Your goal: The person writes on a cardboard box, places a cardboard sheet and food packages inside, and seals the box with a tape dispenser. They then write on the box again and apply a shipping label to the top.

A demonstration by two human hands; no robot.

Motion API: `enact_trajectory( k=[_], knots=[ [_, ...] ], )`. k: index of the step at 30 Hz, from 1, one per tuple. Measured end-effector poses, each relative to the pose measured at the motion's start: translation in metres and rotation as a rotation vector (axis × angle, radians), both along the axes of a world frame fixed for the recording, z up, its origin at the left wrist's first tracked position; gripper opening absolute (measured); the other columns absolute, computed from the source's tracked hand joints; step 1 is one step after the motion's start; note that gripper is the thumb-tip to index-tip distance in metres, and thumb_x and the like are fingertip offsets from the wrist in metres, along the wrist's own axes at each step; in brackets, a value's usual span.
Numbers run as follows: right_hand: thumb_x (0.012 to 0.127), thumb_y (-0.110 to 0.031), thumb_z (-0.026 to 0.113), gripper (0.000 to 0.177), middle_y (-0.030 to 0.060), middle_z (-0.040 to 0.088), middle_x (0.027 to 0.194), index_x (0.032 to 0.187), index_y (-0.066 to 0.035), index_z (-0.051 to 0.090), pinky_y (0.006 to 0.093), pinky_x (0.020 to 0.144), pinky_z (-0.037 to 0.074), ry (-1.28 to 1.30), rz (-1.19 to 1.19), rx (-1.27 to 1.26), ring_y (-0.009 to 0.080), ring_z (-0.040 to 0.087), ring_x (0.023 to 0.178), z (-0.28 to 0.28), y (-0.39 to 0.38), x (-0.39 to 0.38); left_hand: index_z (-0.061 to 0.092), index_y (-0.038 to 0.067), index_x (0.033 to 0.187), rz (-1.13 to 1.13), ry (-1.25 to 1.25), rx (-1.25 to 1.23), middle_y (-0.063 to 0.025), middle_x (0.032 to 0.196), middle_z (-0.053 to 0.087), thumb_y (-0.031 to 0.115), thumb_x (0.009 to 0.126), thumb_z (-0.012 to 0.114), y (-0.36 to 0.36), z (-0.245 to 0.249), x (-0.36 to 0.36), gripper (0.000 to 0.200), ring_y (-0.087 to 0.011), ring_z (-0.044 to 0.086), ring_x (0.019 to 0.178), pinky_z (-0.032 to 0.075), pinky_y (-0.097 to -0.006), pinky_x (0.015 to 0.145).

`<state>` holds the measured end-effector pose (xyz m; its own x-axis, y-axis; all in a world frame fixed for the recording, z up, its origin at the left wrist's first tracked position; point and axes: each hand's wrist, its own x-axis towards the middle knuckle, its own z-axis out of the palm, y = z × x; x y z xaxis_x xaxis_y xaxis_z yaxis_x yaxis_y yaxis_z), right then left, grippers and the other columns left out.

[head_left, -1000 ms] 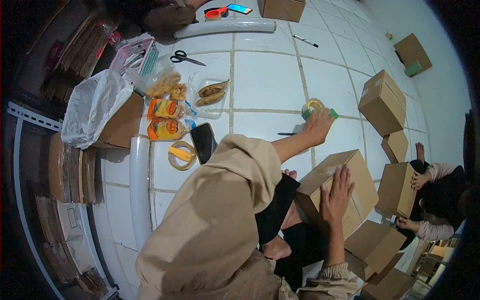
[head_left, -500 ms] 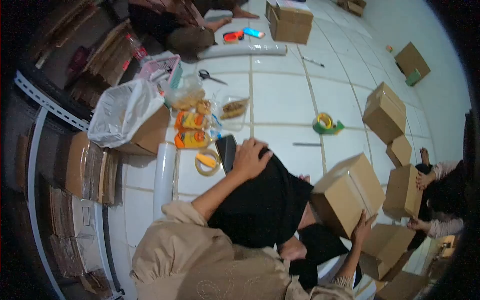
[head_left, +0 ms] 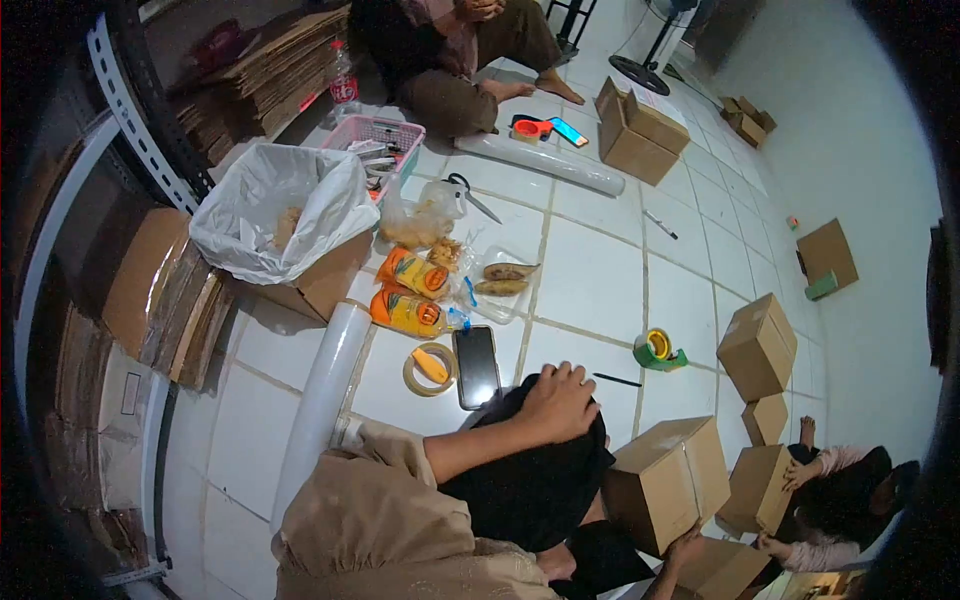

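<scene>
many white tiles (head_left: 590,270) meet a pale wall (head_left: 870,180), left hand (head_left: 560,406) spread on knee (head_left: 530,485), right hand (head_left: 684,549) against carton (head_left: 655,485), its grip unclear.

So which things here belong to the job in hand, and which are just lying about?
Likely part of the job: taped cardboard box, touched by the right hand; green tape dispenser.

Apparently just lying about: orange packets, dark-screened phone, red-labelled bottle.

- Right hand (head_left: 685,548): bare forearm (head_left: 660,586) cut off.
- Brown, taped cardboard box (head_left: 668,482): underside hidden.
- Black pedestal fan (head_left: 640,73) toward white-tiled floor's (head_left: 590,280) far edge: top cut off.
</scene>
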<state>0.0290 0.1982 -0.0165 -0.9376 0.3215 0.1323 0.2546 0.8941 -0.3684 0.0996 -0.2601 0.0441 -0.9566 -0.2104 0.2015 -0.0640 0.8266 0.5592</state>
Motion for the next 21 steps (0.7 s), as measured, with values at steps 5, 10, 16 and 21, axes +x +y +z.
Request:
enact_trajectory(
  k=[5,10,16,21],
  knots=[
    [0.093,-0.050,0.038,0.068,0.0227,0.054,0.056,0.070,0.012,0.056,0.0427,0.049,0.038,0.181,0.187,-0.001,0.0299,0.048,0.049,-0.013,0.008,-0.004,0.061,0.002,0.094,-0.099,0.027,-0.016,-0.0131,0.093,0.054,0.030,0.083,0.055,0.002,0.003,-0.003,0.031,-0.0263,0.048,0.095,0.036,-0.0408,0.080],
    [0.092,-0.048,0.042,0.062,0.0209,0.059,0.065,0.076,0.009,0.060,0.0436,0.051,0.040,0.084,-0.178,0.094,0.0296,0.053,0.055,-0.033,0.044,-0.021,0.061,0.002,0.095,-0.161,-0.003,0.031,-0.0131,0.093,0.054,0.031,0.084,0.054,0.000,-0.006,-0.009,0.031,-0.0262,0.047,0.095,0.035,-0.0407,0.082],
    [0.089,-0.023,0.052,0.050,0.0255,0.048,0.124,0.127,0.007,0.040,0.0385,0.088,0.043,0.342,0.084,-0.667,0.0314,0.053,0.105,0.019,-0.049,-0.009,0.063,0.006,0.095,-0.062,-0.094,0.188,-0.0118,0.098,0.058,0.030,0.081,0.059,-0.016,-0.032,-0.022,0.028,-0.0278,0.051,0.100,0.037,-0.0429,0.088],
    [0.094,-0.048,0.029,0.060,0.0086,0.006,0.152,0.144,-0.015,0.021,0.0564,0.108,0.009,-0.219,-0.102,0.228,0.0306,0.007,0.139,0.028,-0.080,-0.040,0.064,0.007,0.095,-0.176,-0.186,0.149,-0.0110,0.098,0.059,0.033,0.081,0.060,-0.016,-0.023,-0.035,0.030,-0.0278,0.053,0.099,0.039,-0.0432,0.086]
  ],
)
